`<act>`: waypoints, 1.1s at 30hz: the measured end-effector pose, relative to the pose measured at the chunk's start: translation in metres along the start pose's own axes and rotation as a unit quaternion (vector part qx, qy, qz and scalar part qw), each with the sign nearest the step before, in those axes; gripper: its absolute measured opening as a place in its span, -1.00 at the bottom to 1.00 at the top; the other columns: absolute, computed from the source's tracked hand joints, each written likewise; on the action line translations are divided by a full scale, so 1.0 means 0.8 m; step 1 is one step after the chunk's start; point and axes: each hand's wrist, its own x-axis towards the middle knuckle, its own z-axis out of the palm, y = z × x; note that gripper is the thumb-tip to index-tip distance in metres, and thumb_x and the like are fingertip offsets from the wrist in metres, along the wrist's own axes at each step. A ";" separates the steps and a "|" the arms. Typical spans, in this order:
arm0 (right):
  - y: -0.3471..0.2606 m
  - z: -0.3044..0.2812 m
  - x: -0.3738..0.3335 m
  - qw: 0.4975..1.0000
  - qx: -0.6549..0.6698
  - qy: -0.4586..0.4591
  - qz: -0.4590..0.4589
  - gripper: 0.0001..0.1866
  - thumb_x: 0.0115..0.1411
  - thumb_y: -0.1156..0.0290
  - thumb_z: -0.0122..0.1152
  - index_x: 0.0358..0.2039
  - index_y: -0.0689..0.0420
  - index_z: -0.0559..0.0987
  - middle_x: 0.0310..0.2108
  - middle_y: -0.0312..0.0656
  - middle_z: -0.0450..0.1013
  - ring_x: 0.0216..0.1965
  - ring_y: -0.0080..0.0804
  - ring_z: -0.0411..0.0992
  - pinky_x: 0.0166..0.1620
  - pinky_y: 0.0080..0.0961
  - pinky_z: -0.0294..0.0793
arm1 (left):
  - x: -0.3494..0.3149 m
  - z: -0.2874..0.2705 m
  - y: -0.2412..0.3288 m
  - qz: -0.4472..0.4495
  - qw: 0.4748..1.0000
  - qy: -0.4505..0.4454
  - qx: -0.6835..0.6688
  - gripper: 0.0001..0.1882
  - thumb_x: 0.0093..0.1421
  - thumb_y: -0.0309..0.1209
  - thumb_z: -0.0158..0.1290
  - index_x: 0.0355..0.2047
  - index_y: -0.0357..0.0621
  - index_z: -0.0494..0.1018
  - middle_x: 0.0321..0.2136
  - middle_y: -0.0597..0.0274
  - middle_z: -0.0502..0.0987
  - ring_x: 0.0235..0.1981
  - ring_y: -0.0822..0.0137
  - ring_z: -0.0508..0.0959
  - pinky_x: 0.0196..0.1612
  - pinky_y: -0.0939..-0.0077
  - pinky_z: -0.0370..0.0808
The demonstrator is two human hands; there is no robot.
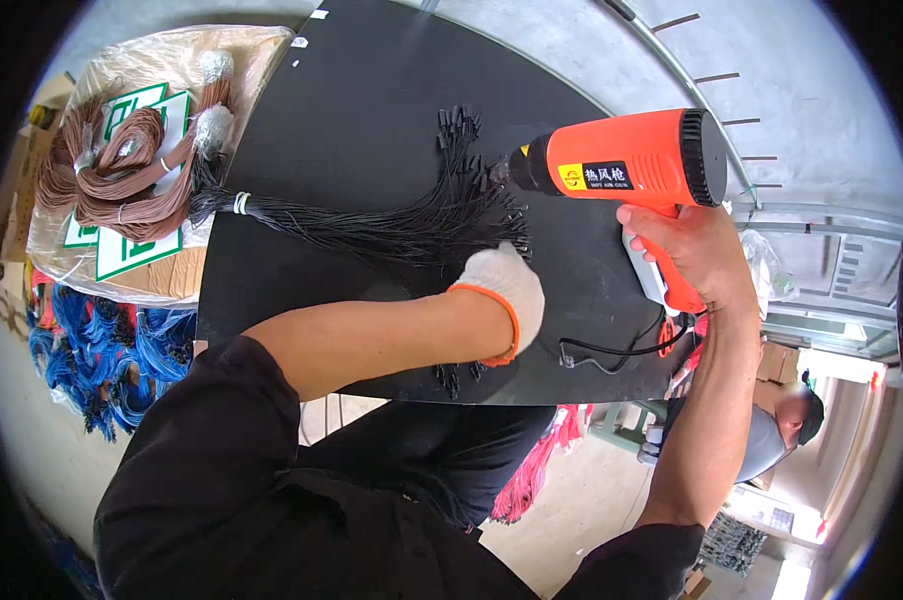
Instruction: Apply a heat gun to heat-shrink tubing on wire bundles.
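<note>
A bundle of thin black cables [372, 228] lies across the black table, its many small dark ends fanned out toward the right. My left hand [504, 285], in a white glove with an orange cuff, is curled at the near side of these ends; its fingertips are partly hidden. My right hand [687, 245] is bare and wrapped round the grip of an orange-red hot air gun [617, 155]. The gun's dark nozzle points left, close to the cable ends. A white tie [242, 203] gathers the bundle at its left part.
Coiled brown cables [132, 190] rest on a plastic-covered box at the left, with green-edged white sheets. Below them are blue cable bundles [122, 350]. A black cord [622, 350] lies by the table's right edge. Pink cables [537, 470] hang under the table. Another person [772, 440] is at the right.
</note>
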 end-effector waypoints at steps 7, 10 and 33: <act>-0.009 0.002 -0.001 1.000 -0.020 -0.004 -0.015 -0.71 0.23 0.33 0.54 -0.15 0.23 0.70 -0.41 -0.29 0.61 -0.41 -0.55 0.52 -0.28 -0.49 0.53 | -0.014 -0.008 0.000 0.125 0.988 -0.062 -0.061 -0.58 0.36 -0.11 0.11 -0.13 -0.24 0.71 -0.18 -0.07 0.75 -0.15 -0.03 0.76 -0.23 0.06 0.67; -0.012 0.003 0.002 0.999 -0.041 -0.005 -0.014 -0.72 0.23 0.35 0.53 -0.15 0.24 0.69 -0.42 -0.30 0.59 -0.42 -0.55 0.51 -0.29 -0.48 0.52 | -0.017 -0.019 -0.001 0.127 0.988 -0.061 -0.066 -0.60 0.35 -0.11 0.11 -0.18 -0.19 0.74 -0.27 -0.04 0.76 -0.20 0.00 0.77 -0.22 0.05 0.67; 0.012 -0.008 0.007 0.998 0.005 0.007 -0.057 -0.67 0.22 0.29 0.52 -0.08 0.20 0.69 -0.37 -0.29 0.60 -0.42 -0.53 0.53 -0.30 -0.47 0.57 | -0.001 0.030 -0.165 0.084 0.967 0.202 0.131 -0.76 0.33 -0.26 0.10 -0.18 -0.05 0.70 -0.05 0.28 0.71 0.22 0.14 0.53 0.36 -0.01 0.33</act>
